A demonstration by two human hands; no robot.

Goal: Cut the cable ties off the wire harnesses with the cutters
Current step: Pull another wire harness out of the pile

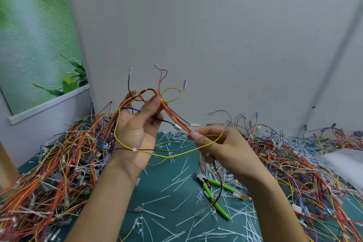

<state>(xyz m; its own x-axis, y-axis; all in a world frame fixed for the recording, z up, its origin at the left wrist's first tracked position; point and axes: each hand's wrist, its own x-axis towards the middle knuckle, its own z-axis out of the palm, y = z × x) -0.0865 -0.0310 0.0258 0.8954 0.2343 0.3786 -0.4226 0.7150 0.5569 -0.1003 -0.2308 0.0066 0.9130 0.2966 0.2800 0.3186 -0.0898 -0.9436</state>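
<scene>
**Teal worktop, grey corner: harness up in both hands, cutters lying below the right hand**

Grey wall [196, 25] behind, teal worktop [155, 186] littered with cut-off ties [176, 180]. There are harness piles left [49, 173] and right [304, 173].

- The left hand [137, 125] is raised, palm toward the camera, thumb and fingers pinching the wire harness [172, 118] near its top bend.
- The right hand [224, 147] is lower and pinches the same bundle at its other end. Neither hand holds a tool.
- One white cable tie [134, 149] sits on the sagging yellow loop, in front of the left wrist.
- The cutters [208, 190] lie flat on the worktop, almost straight under the right hand and well apart from the left.
- Their long axis runs diagonally. The jaws point up-left toward the middle of the worktop, and the green handles trail down-right toward the person.

Judgement: the right hand is the nearer one. It can drop straight down onto the handles while the left hand keeps the harness up, which leaves the tie reachable from the right. Risk: a dangling dark-red wire crosses the handles and may snag on pickup.
</scene>
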